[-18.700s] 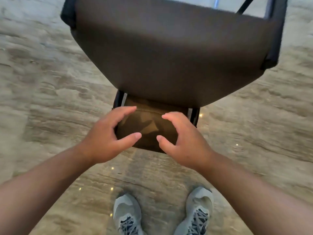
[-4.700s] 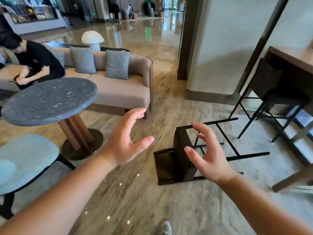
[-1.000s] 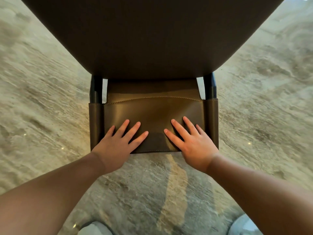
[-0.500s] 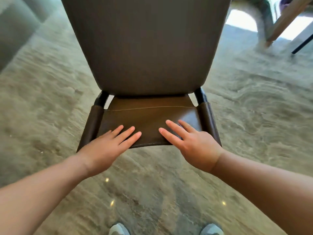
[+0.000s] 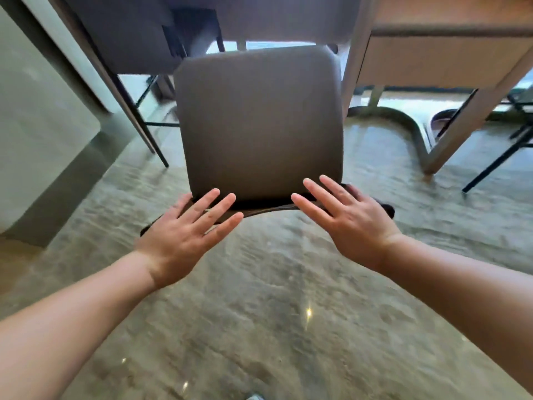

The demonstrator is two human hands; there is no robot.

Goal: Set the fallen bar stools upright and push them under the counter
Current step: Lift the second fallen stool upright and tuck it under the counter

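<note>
Looking down from the head view: bar stool (image 5: pixel 259 119) upright on floor (image 5: pixel 274 298), seat at near edge of surface (image 5: pixel 438 33). Left hand (image 5: pixel 184 238) and right hand (image 5: pixel 352 223) flat, grip wide, holding nothing, on low backrest (image 5: pixel 259 207). Likely stiff, moderately heavy; backrest best for pushing.

Marble floor (image 5: pixel 274 327) w/ upright bar stool (image 5: pixel 259 119) standing on it.
</note>
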